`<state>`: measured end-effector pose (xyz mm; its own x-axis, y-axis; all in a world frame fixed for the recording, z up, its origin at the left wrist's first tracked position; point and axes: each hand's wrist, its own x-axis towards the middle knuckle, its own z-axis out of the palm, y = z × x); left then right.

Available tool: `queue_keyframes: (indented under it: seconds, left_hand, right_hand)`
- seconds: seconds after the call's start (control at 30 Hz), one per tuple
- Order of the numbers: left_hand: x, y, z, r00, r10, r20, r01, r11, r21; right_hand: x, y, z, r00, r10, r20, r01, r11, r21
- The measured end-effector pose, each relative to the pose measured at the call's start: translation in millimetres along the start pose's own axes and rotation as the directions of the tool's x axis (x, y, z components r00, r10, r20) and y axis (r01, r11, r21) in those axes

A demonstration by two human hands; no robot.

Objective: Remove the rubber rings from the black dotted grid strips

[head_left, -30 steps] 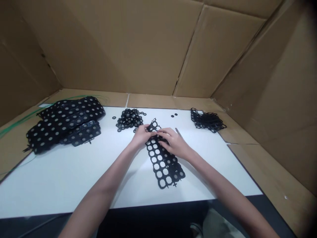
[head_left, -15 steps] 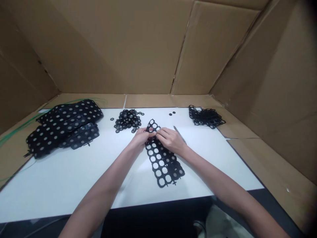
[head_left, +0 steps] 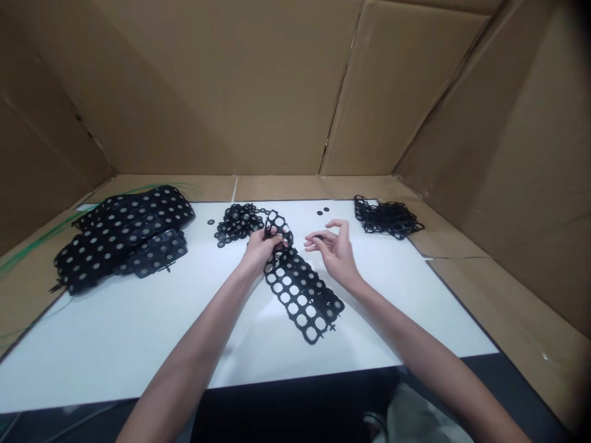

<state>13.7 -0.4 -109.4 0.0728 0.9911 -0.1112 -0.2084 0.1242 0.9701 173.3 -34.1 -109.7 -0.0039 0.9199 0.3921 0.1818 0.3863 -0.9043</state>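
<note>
A long black lattice strip (head_left: 299, 289) with round cells lies slantwise on the white table (head_left: 138, 320). My left hand (head_left: 259, 247) is closed on the strip's far end and lifts that end a little off the table. My right hand (head_left: 333, 249) hovers just right of the strip with its fingers spread and loosely curled, holding nothing that I can see. A pile of small black rings (head_left: 237, 221) lies just beyond my left hand.
A stack of black lattice sheets with pale dots (head_left: 122, 237) fills the far left of the table. A heap of empty black lattice pieces (head_left: 386, 217) sits at the far right. Two loose black discs (head_left: 322, 211) lie between. Cardboard walls (head_left: 277, 86) surround the table.
My right hand let go of the strip and drew away to the right, fingers opening. My left hand kept its grip and raised the far end, swinging the strip slightly.
</note>
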Motion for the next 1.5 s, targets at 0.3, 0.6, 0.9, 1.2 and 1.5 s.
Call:
queue_keyframes:
  seconds: [0.3,0.6,0.9,1.2,1.5]
  left_hand:
    - [-12,7,7.2,0.996,-0.078,0.041,0.077,0.997,0.029]
    - [-15,6,7.2,0.995,-0.042,0.088,0.036,0.997,0.069]
    - [-18,8,10.9,0.994,-0.102,0.045,0.103,0.995,-0.007]
    - [-17,8,9.0,0.991,-0.065,0.117,0.063,0.998,0.029]
    - [-15,4,7.3,0.996,-0.037,0.085,0.034,0.999,0.042]
  right_hand:
    - [1,-3,-1,0.919,-0.188,0.347,0.351,0.79,-0.502]
    - [5,7,-6,0.881,-0.33,0.338,0.472,0.657,-0.588]
    - [5,12,-9,0.794,-0.454,0.403,0.603,0.511,-0.612]
    - [1,18,-11,0.766,-0.526,0.369,0.627,0.483,-0.611]
    - [3,14,-9,0.723,-0.539,0.433,0.672,0.402,-0.623]
